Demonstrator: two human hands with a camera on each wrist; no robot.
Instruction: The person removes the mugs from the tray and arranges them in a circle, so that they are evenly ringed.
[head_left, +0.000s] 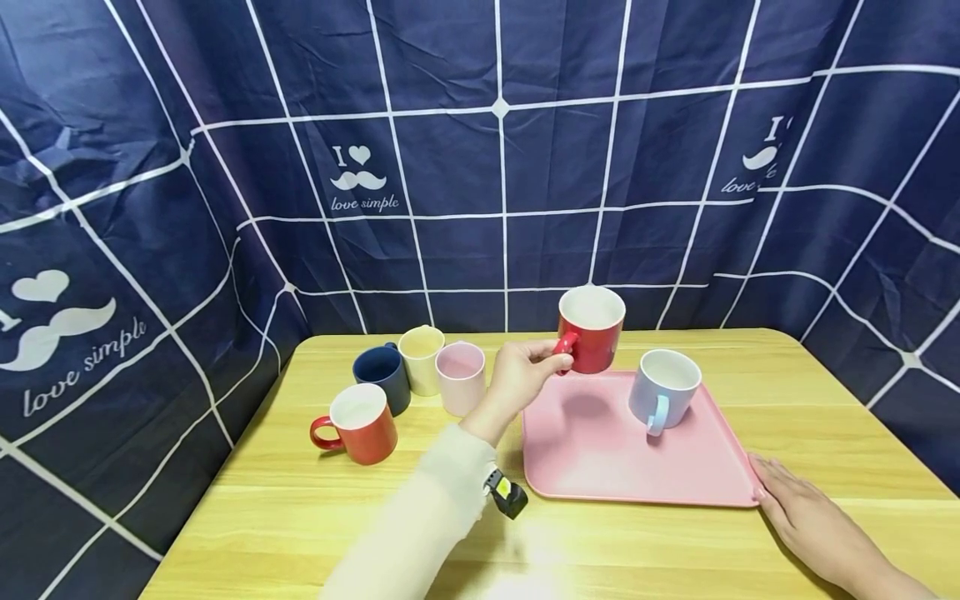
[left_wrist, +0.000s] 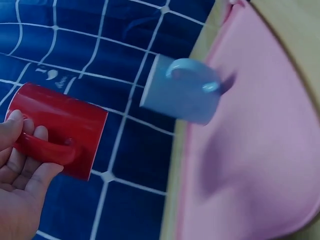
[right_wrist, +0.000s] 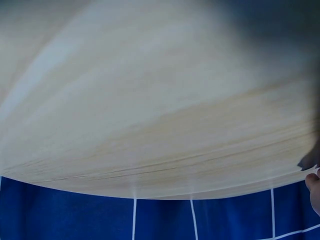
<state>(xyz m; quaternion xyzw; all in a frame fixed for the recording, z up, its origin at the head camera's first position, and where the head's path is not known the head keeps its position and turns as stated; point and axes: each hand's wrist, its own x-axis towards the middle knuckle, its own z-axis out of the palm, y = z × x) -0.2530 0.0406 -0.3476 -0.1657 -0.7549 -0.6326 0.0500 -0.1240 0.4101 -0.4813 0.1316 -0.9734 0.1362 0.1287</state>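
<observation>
In the head view my left hand (head_left: 522,375) pinches the handle of a red mug (head_left: 596,337) with a white inside. The mug is upright and raised over the back of a pink tray (head_left: 600,479), its shadow falling on the tray. The left wrist view shows fingers and thumb round the handle of the red mug (left_wrist: 70,115). On the tray's right side stands a light blue mug (head_left: 663,392), handle toward me. My right hand (head_left: 817,525) rests at the tray's front right corner, fingers stretched along the edge; the right wrist view shows only a bit of it.
Left of the tray, several mugs stand close together on the wooden table (head_left: 262,517): a second red mug (head_left: 367,429), a dark blue mug (head_left: 386,379), a cream mug (head_left: 423,367) and a pink mug (head_left: 461,385). A dark blue curtain (head_left: 555,167) hangs behind the table.
</observation>
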